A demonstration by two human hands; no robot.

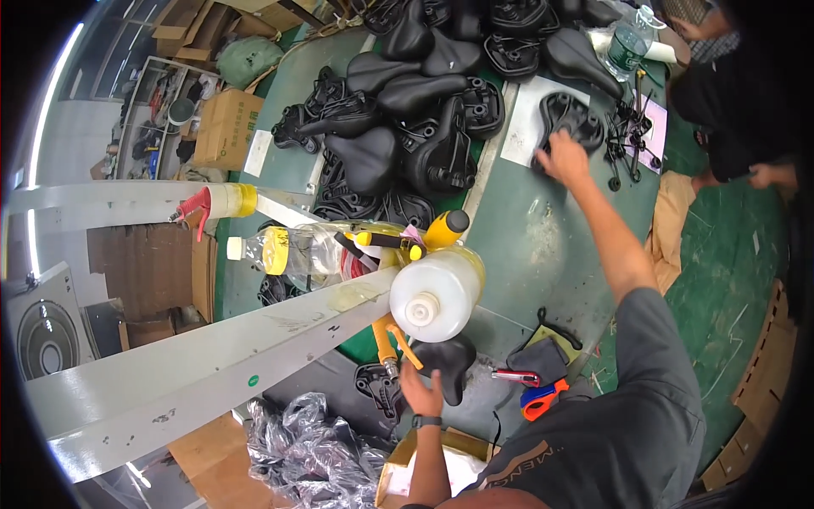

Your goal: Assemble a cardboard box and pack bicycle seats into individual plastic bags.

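Note:
Out at the far right of the bench, my right hand (565, 159) is closed on the near edge of a black bicycle saddle (580, 124), which lies underside up on a white sheet. My left hand (421, 392) is close to my body, its fingers apart and nothing visible in them. Beside its fingers rests another black saddle (449, 365), smooth side up and partly covered by a white plastic bottle (432, 297). An orange air blow gun (387, 346) hangs just beyond the left fingertips. Left of that hand lies an upturned saddle (378, 390).
Many black saddles (365, 157) are heaped across the bench's far side. A pale beam (212, 356) crosses from the left, with bottles and a yellow-handled tool near its end. A red cutter (515, 376) lies near me. Another person (729, 110) stands at the far right.

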